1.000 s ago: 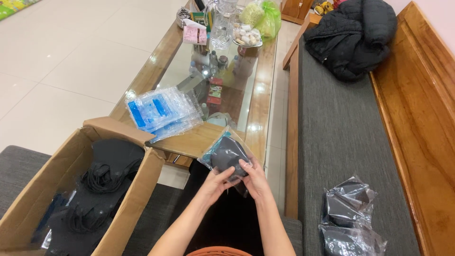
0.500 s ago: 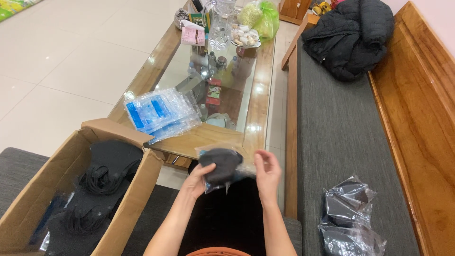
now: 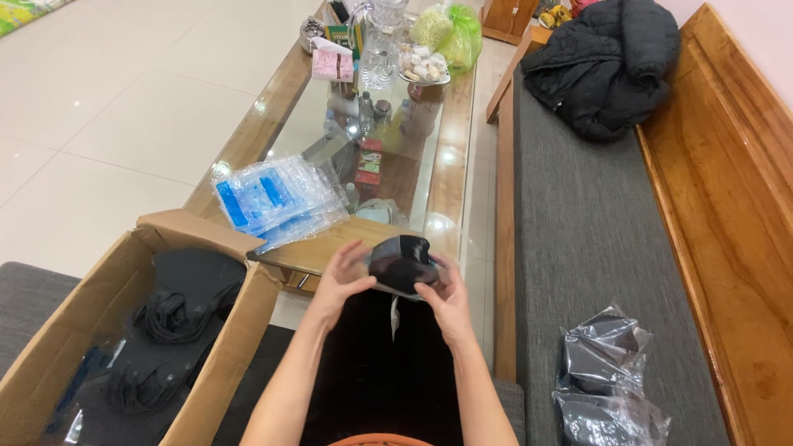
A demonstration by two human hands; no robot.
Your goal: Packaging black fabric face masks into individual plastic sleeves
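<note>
Fingers of both the left hand (image 3: 343, 277) and right hand (image 3: 446, 299) curl closed around a black pad (image 3: 401, 263) half inside its clear bag, at twelve o'clock from the lap. Bagged ones (image 3: 607, 376) lie at four o'clock; more wait in the box (image 3: 124, 347) at eight.

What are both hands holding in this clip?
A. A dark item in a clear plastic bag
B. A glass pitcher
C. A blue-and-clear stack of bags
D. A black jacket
A: the left hand and right hand grip the dark item in a clear plastic bag between them.
</note>
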